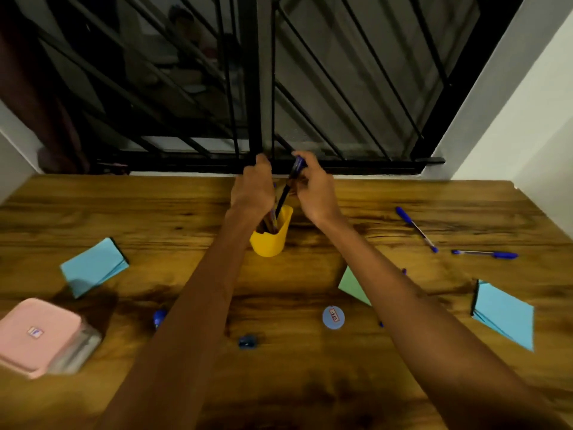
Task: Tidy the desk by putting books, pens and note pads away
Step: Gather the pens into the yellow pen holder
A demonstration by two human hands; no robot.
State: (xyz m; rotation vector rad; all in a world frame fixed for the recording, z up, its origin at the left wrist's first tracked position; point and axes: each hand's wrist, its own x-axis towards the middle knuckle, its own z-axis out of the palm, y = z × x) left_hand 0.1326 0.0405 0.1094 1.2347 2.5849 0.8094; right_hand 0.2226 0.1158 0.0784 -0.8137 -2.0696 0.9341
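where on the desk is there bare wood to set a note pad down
Bare wood lies along the back edge left of the yellow cup, above the left blue pad, and at the near edge between the forearms. It is crowded on the right, around the two pens, green pad and right blue pad.

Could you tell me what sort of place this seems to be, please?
Probably a home study desk by a window: a wooden desk set against a barred window, with a yellow pen cup, blue pens and note pads.
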